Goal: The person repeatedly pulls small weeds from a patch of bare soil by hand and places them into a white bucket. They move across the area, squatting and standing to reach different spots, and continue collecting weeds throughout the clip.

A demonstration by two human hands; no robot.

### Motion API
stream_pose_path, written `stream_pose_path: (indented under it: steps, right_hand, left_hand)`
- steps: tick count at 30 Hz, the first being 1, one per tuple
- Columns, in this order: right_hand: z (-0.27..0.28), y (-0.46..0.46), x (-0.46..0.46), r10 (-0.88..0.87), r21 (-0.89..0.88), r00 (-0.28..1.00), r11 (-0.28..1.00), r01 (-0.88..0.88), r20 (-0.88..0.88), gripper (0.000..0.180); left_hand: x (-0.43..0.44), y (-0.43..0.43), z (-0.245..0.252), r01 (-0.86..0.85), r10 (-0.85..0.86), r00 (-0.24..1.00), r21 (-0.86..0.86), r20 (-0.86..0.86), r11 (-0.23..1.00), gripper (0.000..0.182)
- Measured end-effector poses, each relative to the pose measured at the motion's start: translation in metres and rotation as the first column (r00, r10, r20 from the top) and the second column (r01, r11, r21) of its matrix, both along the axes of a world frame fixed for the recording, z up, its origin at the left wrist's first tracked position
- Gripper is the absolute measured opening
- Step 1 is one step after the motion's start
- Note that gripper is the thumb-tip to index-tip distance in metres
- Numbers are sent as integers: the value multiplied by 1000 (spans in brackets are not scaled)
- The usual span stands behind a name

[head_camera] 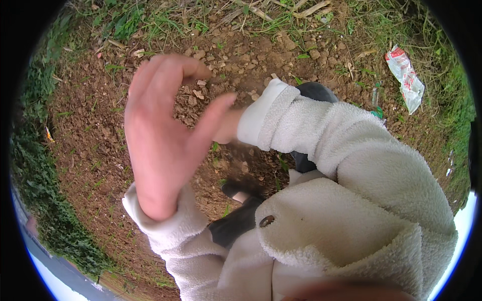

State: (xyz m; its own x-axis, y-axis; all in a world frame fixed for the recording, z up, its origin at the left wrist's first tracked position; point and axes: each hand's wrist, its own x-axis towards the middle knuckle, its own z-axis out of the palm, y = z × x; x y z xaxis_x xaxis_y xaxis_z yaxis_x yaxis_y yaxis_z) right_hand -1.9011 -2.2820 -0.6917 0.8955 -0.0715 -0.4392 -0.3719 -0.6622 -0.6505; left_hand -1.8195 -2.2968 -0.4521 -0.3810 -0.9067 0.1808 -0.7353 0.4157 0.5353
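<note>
My left hand [158, 124] is raised over the brown soil [105, 158], its thumb and fingers spread apart. It looks blurred, and I see nothing held in it. Only the wrist area of my right hand [228, 127] shows, coming out of a turned-up white fleece cuff [261, 111]. The left thumb overlaps it, and the right fingers are hidden. Small stones [198, 94] and clods lie on the ground beyond the left thumb.
A crumpled white plastic bag [406, 81] with red print lies at the right, near a clear plastic bottle [375, 94]. Grass [158, 24] and dry stalks [260, 13] border the soil ahead. Leafy plants [41, 184] line the left. My dark shoe [230, 188] stands on the soil below.
</note>
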Motion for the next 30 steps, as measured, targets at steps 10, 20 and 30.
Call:
stream_pose_path:
  steps: [10,20,30]
  right_hand:
    - [4,9,5,109,-84,994,990,-109,-11,13]
    - [25,10,0,-8,-12,1000,1000,8,4,11]
    - [11,17,11,61,-91,997,994,-56,56,13]
  left_hand:
    - [-37,37,53,328,95,-533,-102,-841,939,29]
    - [-97,37,43,344,3,-595,-250,-804,905,27]
    - [-99,40,52,345,-15,-560,-249,-828,905,26]
